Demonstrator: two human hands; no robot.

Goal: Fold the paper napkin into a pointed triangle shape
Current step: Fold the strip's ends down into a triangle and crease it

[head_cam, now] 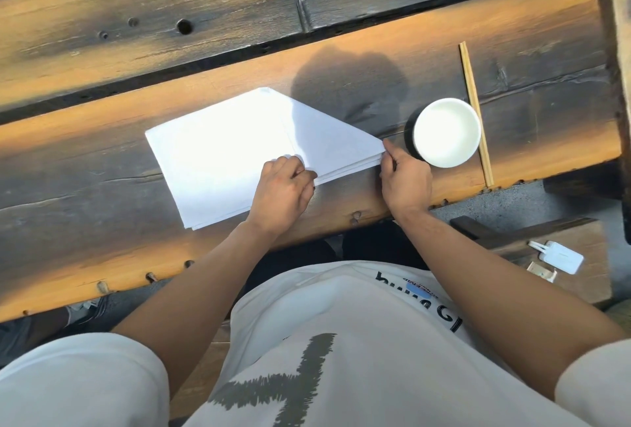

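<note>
Head | left hand (282, 191) curled, pressing napkin (239, 150) | right hand (404, 181) pinching corner | cup (445, 133), chopsticks (475, 112) beside

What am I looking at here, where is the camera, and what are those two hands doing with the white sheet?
The camera sits on a person's head, looking down at their own arms. No machine is involved. On the wooden table lies a white paper napkin, one corner already folded over. The left hand presses on its near edge, and the right hand pinches its pointed right corner. Beside that are a white cup and a pair of wooden chopsticks, both untouched.
</note>
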